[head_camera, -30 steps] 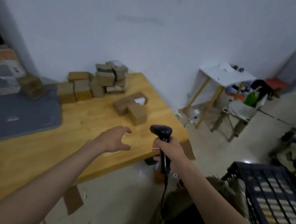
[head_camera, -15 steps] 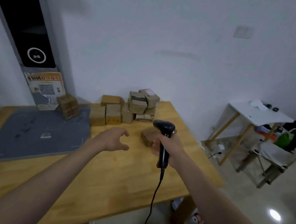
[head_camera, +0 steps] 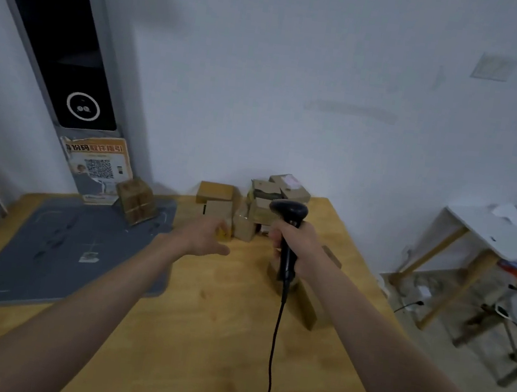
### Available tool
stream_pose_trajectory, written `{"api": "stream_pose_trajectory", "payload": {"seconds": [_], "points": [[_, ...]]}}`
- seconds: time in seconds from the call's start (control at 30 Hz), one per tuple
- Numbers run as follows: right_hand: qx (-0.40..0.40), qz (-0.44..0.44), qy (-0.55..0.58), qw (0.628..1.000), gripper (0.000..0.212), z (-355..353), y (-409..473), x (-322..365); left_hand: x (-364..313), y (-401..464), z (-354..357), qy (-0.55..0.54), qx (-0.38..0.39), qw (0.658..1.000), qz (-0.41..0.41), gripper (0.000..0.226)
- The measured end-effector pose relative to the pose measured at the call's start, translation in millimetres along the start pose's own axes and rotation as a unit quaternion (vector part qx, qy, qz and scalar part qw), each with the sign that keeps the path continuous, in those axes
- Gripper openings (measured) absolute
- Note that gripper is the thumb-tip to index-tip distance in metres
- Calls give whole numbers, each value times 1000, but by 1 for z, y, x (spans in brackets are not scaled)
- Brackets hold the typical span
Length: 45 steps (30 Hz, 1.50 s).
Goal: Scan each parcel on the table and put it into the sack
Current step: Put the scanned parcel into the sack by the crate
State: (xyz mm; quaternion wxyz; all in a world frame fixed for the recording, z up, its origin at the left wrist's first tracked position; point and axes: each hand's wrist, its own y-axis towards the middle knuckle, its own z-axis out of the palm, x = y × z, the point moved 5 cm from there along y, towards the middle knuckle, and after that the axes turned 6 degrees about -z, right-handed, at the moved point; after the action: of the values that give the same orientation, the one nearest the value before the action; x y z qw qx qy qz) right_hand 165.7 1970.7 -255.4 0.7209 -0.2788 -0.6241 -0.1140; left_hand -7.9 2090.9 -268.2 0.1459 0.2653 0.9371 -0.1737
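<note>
On the left a grey mat covers the table, one parcel at its far corner; the left hand reaches empty, fingers spread, just short of the stacked parcels by the wall; the right hand is closed around the scanner, over two nearer boxes; the sack is not in view. Best, I judge, to lift one parcel label-up and square it to the scanner.
</note>
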Motion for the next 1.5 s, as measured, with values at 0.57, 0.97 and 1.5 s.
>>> {"api": "stream_pose_trajectory", "payload": {"seconds": [0.57,0.97,1.5], "points": [[13,34,-45,998,10,-42,293,24,-21,241,6,-66,36,992,-103,47],[78,80,-43,993,9,-40,369,-63,-23,332,68,-311,93,930,-173,73],[57,-49,-5,997,5,-29,269,-26,-7,218,37,-496,-39,857,-136,93]]}}
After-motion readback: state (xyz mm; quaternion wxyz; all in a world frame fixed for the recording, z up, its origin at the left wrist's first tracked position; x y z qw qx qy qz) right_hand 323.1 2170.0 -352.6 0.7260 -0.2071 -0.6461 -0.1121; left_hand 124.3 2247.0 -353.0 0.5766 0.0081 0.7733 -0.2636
